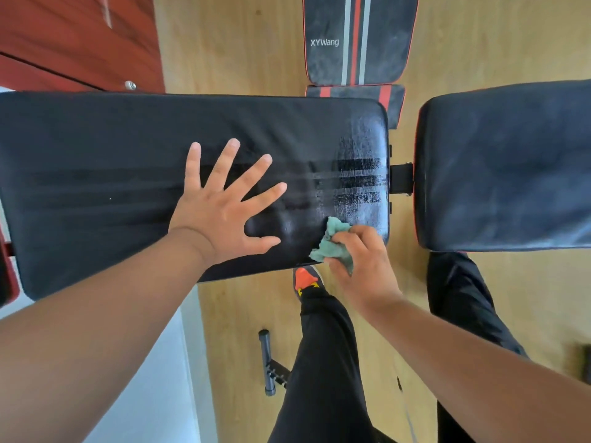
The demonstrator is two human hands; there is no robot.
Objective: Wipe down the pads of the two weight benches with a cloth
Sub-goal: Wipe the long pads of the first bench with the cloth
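A long black bench pad (pixel 96 174) lies across the view, dusty white with dark wiped streaks near its right end. My left hand (pixel 224 206) rests flat on it, fingers spread. My right hand (pixel 361 254) grips a crumpled teal cloth (pixel 334 243) against the pad's near right corner. To the right, across a gap with a black frame bar, sits the same bench's shorter black seat pad (pixel 505 161). A second bench's pad (pixel 359 39), black with red and grey stripes, stands behind.
Light wooden floor (pixel 236 49) runs under the benches. A red-brown cabinet (pixel 73 36) stands at the far left. My legs in black trousers and an orange shoe (pixel 305 279) are below the pad. A grey bench foot bar (pixel 267 362) lies on the floor.
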